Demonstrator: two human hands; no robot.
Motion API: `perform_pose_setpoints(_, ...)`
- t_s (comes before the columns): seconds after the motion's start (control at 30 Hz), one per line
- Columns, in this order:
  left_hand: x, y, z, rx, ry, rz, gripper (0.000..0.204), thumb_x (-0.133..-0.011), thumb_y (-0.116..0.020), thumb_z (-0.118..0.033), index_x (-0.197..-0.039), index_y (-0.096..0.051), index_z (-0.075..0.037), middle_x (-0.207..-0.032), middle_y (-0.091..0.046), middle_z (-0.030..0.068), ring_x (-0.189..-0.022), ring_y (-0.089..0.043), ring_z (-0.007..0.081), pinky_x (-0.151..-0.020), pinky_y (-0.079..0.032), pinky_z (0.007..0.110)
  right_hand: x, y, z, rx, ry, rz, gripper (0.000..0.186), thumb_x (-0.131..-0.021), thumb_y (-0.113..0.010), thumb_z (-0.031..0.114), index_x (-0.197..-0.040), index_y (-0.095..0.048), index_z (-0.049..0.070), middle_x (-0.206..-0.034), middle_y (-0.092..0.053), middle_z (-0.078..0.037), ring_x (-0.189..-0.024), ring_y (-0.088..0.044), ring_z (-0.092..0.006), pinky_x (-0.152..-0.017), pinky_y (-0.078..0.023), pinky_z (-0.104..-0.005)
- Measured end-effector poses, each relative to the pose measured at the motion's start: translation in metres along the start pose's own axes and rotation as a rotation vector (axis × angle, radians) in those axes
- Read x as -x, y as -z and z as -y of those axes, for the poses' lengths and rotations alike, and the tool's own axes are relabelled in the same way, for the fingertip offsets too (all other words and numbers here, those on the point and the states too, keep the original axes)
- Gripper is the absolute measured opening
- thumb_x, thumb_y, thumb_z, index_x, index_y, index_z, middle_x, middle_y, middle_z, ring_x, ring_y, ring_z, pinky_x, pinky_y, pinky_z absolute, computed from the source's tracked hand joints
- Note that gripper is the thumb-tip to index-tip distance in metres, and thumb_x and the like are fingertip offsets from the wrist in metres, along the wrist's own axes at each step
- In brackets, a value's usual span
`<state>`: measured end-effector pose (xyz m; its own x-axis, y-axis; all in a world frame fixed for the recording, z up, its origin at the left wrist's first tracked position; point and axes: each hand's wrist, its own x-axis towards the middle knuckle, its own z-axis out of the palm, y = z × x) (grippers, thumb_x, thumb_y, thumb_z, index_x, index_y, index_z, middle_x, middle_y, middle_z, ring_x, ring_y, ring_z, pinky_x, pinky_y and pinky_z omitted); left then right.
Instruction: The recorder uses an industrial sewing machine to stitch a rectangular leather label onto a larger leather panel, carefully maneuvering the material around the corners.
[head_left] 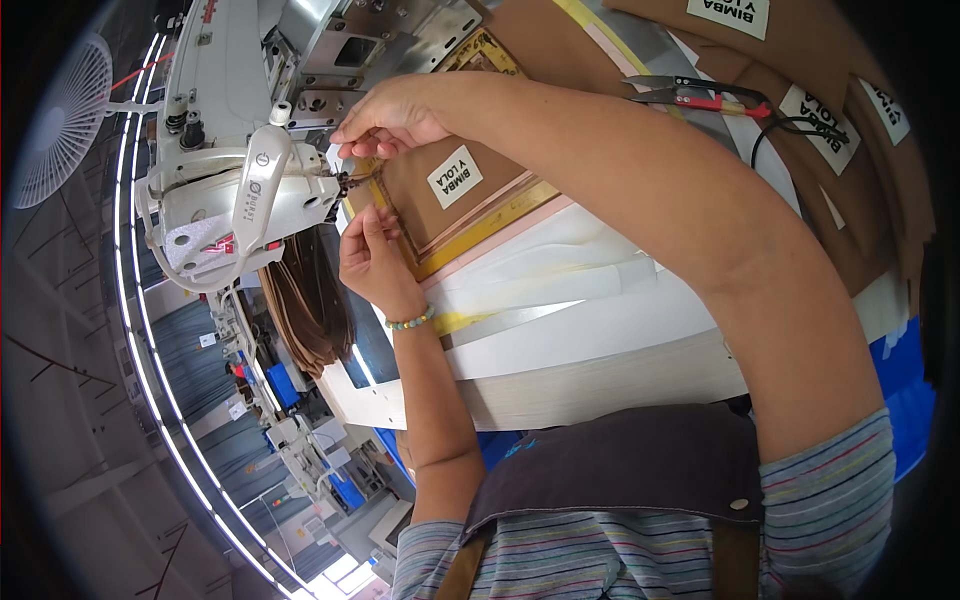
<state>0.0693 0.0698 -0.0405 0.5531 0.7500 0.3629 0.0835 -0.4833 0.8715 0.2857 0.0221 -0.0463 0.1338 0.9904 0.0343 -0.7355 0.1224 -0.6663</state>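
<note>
A brown panel [420,190] with a white printed label [455,177] lies under the head of a white sewing machine [200,200]. A yellow strip-edged template [490,232] borders it. My left hand [375,262], with a beaded bracelet [411,320] at the wrist, is at the panel's near left corner, just below the needle area [345,183]. Its thumb and fingertips are pinched together; whatever is between them is too small to make out. Across the panel's far side reaches my right hand [395,118]. Its fingers curl together beside the machine head, and what they hold is unclear.
Red-and-black thread snips [700,97] lie at the right, near a black cord [790,125] and more labelled brown panels [855,185]. White sheets [560,270] cover the near table. Brown strips [305,300] hang left of my left hand. A white fan [70,105] stands far left.
</note>
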Motion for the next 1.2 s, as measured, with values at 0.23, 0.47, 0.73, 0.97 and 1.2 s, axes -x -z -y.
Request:
perform_pose_setpoints(0.23, -0.001, 0.001, 0.001, -0.021, 0.009, 0.006, 0.015, -0.1, -0.067, -0.012, -0.101, -0.072, 0.002, -0.089, -0.073, 0.0067, -0.077, -0.066, 0.0097, -0.067, -0.051, 0.022, 0.007, -0.003, 0.007, 0.081, -0.069, 0.002, 0.017, -0.094, -0.075, 0.02, -0.101, -0.071, 0.005, -0.093, -0.073, -0.001, -0.076, -0.063, -0.0038, -0.06, -0.046, -0.0186)
perform_pose_setpoints(0.47, -0.001, -0.001, 0.002, -0.038, 0.004, 0.03, 0.015, -0.1, -0.068, -0.012, -0.101, -0.072, 0.002, -0.09, -0.074, 0.0072, -0.076, -0.066, 0.0095, -0.067, -0.051, 0.022, -0.006, -0.009, 0.004, 0.157, -0.158, -0.09, 0.012, -0.094, -0.074, 0.017, -0.093, -0.072, 0.005, -0.082, -0.07, 0.0, -0.063, -0.058, -0.0045, -0.052, -0.044, -0.0186)
perform_pose_setpoints(0.73, -0.001, 0.001, 0.002, -0.063, 0.01, 0.012, 0.016, -0.1, -0.068, -0.012, -0.102, -0.072, 0.003, -0.089, -0.074, 0.0087, -0.077, -0.067, 0.0105, -0.067, -0.051, 0.022, -0.023, -0.03, -0.027, 0.502, 0.128, -0.299, 0.017, -0.093, -0.073, 0.016, -0.089, -0.074, 0.0, -0.078, -0.073, -0.006, -0.06, -0.063, -0.0089, -0.054, -0.049, -0.0238)
perform_pose_setpoints(0.97, -0.002, -0.003, 0.002, -0.055, 0.017, 0.021, 0.017, -0.1, -0.068, -0.013, -0.101, -0.072, 0.003, -0.089, -0.075, 0.0093, -0.077, -0.068, 0.0113, -0.067, -0.051, 0.022, -0.035, -0.023, -0.042, 0.886, 0.356, -0.378, 0.02, -0.091, -0.069, 0.02, -0.087, -0.077, 0.003, -0.081, -0.076, -0.006, -0.072, -0.072, -0.0171, -0.068, -0.056, -0.0323)
perform_pose_setpoints(1.2, -0.002, -0.001, 0.002, -0.059, 0.019, 0.018, 0.017, -0.1, -0.068, -0.013, -0.1, -0.072, 0.003, -0.09, -0.075, 0.0095, -0.078, -0.068, 0.0112, -0.067, -0.051, 0.022, -0.033, -0.033, -0.043, 0.747, 0.291, -0.585, 0.019, -0.091, -0.071, 0.021, -0.087, -0.075, 0.002, -0.079, -0.076, -0.01, -0.071, -0.072, -0.0212, -0.072, -0.056, -0.0353)
